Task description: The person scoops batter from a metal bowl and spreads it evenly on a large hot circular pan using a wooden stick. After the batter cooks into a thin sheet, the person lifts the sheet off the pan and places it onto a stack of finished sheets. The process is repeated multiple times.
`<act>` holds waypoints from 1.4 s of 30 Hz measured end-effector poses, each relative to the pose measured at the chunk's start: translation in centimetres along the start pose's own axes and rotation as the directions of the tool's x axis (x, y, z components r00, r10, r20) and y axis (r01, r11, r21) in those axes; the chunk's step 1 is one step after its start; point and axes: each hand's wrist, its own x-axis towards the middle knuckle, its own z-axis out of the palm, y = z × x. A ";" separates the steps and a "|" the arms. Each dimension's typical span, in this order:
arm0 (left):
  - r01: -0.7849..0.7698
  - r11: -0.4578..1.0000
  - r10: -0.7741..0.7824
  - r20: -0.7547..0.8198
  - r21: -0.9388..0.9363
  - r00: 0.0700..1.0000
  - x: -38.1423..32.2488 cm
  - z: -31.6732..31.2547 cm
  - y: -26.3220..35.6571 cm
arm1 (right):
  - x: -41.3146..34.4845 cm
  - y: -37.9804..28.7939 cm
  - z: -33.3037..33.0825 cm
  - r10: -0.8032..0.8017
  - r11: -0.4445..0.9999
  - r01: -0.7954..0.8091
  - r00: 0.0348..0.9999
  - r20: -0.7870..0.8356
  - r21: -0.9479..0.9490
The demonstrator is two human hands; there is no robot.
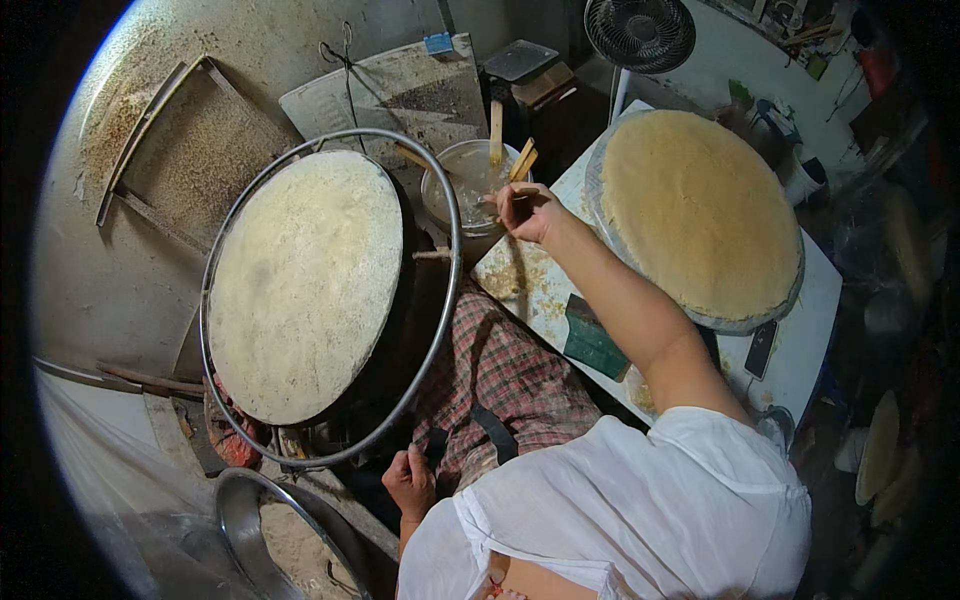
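Observation:
My right hand (pixel 529 212) is over the near rim of a bucket (pixel 469 225) of cloudy liquid. Its fingers are curled, and I cannot tell whether they hold anything. Wooden handles (pixel 496 135) stick up out of the bucket beside it. My left hand (pixel 411 480) is a loose fist by my lap, with nothing visible in it. To the left, a round griddle (pixel 307 285) carries a thin, pale, dry-looking layer across its top. A metal ring (pixel 455 277) surrounds the griddle, with a gap between them.
On the white table (pixel 814 300) at right lies a broad stack of round tan flatbreads (pixel 701 217), near a green object (pixel 596 341) and a phone (pixel 761 349). A metal basin (pixel 236 510) with pale dough or batter stands lower left. A fan (pixel 640 34) is behind.

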 end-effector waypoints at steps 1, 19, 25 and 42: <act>0.005 1.000 -0.005 0.008 -0.003 1.000 -0.1 0.4 -0.2 | 1.1 -1.6 -2.4 -0.201 0.974 0.182 0.970 -0.137 -0.135; 0.402 0.237 -0.919 -0.069 -0.884 0.388 6.2 -8.7 -11.0 | -19.9 7.6 -19.0 -0.505 -0.811 -0.481 0.863 -0.016 -0.333; 0.242 0.504 -0.850 -0.428 -0.829 0.306 8.5 -3.9 -10.5 | -19.3 5.5 -12.9 -0.621 -0.763 -0.364 0.641 0.450 -0.534; 0.463 0.377 -0.871 -0.136 -0.802 0.473 19.2 -30.0 -29.6 | 3.0 15.0 4.5 -0.619 -0.456 0.209 0.623 0.478 -0.865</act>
